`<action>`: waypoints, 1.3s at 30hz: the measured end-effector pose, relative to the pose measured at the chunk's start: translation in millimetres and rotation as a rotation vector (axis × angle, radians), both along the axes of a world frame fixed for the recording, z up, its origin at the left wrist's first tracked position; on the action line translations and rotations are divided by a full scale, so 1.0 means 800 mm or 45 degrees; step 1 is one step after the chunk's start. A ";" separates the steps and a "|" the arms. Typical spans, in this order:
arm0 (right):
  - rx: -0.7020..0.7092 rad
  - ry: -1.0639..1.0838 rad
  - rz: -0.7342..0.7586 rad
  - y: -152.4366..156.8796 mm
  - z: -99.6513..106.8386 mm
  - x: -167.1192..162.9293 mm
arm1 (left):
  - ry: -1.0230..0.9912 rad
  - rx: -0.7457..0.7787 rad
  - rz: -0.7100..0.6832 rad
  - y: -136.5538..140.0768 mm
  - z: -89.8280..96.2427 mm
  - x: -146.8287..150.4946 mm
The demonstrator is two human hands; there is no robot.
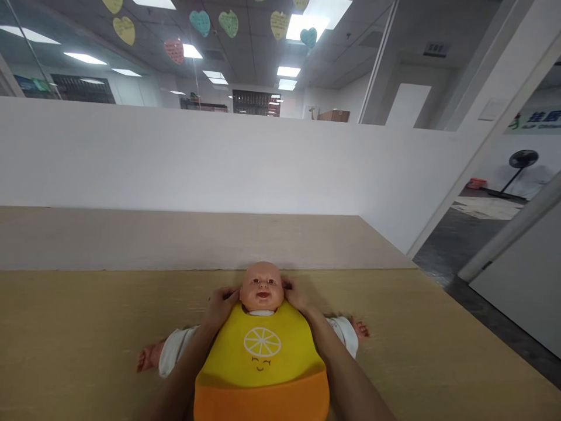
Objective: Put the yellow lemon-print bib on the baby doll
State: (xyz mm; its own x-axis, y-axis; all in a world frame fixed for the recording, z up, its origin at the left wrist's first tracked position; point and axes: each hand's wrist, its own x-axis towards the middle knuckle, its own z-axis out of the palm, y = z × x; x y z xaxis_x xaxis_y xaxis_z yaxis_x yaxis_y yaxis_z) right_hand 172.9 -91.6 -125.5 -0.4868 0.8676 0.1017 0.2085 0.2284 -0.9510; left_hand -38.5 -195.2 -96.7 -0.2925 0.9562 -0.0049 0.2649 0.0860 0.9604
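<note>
A bald baby doll [262,273] in white clothing lies on its back on the wooden tabletop, head away from me and arms spread out sideways. Over its chest is a yellow bib [284,345] with a lemon-slice print, a smiling face and an orange pocket [263,403] at the bottom. My left hand [221,305] is at the left of the doll's neck, fingers curled around the bib's upper edge. On the opposite side, my right hand [297,293] curls in beside the head. The fingertips of both hands and the bib's neck ends are hidden behind the doll's neck.
The tabletop [87,316] meets a paler board [175,240] in front of a white wall [197,158]. Above is a window with heart-shaped notes [200,22]. At the right, a doorway shows a black fan [523,158] and a white door panel [526,275].
</note>
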 end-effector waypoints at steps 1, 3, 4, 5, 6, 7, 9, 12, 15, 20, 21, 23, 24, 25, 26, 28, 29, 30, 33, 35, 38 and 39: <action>-0.001 0.003 -0.004 0.000 -0.001 0.000 | -0.018 0.003 0.002 0.001 -0.001 -0.001; 0.000 0.000 -0.013 -0.001 -0.001 0.000 | -0.052 0.018 0.007 0.002 -0.005 -0.002; 0.005 0.002 -0.012 -0.001 -0.002 0.000 | -0.065 0.028 0.010 0.003 -0.006 -0.003; 0.013 0.010 -0.004 -0.001 -0.002 0.000 | -0.075 0.036 0.012 0.003 -0.007 -0.004; 0.020 0.021 0.005 -0.001 -0.002 0.000 | -0.081 0.040 0.008 0.004 -0.008 -0.004; 0.024 0.030 0.011 -0.002 -0.002 -0.001 | -0.083 0.043 0.004 0.003 -0.008 -0.004; 0.027 0.032 0.017 -0.002 0.000 -0.001 | -0.068 0.040 -0.009 0.002 -0.005 -0.003; 0.031 -0.018 -0.011 -0.005 0.004 -0.001 | -0.022 0.027 -0.017 -0.001 0.001 0.000; 0.050 -0.066 -0.031 -0.007 0.008 0.000 | 0.000 0.020 -0.014 -0.003 0.004 0.001; 0.086 -0.064 -0.067 -0.010 0.007 0.001 | 0.005 0.002 -0.023 0.001 0.002 -0.001; 0.086 -0.063 -0.078 -0.009 0.006 0.000 | -0.002 0.004 -0.018 0.003 0.002 -0.001; 0.088 -0.071 -0.108 -0.009 0.005 0.000 | -0.027 0.010 -0.015 0.005 0.003 0.000; 0.092 -0.082 -0.123 -0.010 0.006 0.000 | -0.044 0.008 -0.022 0.005 0.004 0.000; 0.097 -0.095 -0.131 -0.011 0.007 0.000 | -0.065 0.001 -0.030 0.004 0.005 0.001; 0.102 -0.106 -0.129 -0.013 0.008 0.002 | -0.091 -0.009 -0.040 0.001 0.007 0.001; 0.112 -0.122 -0.110 -0.021 0.012 0.007 | -0.151 -0.031 -0.052 -0.009 0.009 -0.001; 0.129 -0.121 -0.105 -0.027 0.013 0.012 | -0.188 -0.042 -0.047 -0.016 0.010 -0.003; 0.154 -0.116 -0.112 -0.034 0.015 0.019 | -0.233 -0.052 -0.034 -0.023 0.011 -0.006; 0.271 -0.120 -0.137 -0.061 0.021 0.046 | -0.354 -0.042 -0.068 -0.044 0.009 -0.020; 0.368 -0.175 -0.057 -0.082 0.029 0.066 | -0.237 0.021 -0.201 -0.053 0.007 -0.033; 0.530 -0.338 0.164 -0.108 0.047 0.090 | 0.242 0.149 -0.372 -0.062 0.007 -0.046; 0.569 -0.393 0.208 -0.115 0.052 0.094 | 0.396 0.179 -0.417 -0.065 0.009 -0.048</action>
State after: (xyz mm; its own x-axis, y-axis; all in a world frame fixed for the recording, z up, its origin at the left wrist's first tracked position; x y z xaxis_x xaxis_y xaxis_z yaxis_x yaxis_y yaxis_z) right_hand 248.1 -183.3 -83.9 -0.6768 0.6834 0.2737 0.3893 0.6478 -0.6549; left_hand -77.1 -247.0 -89.8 0.0576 0.9835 0.1714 0.5335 -0.1754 0.8274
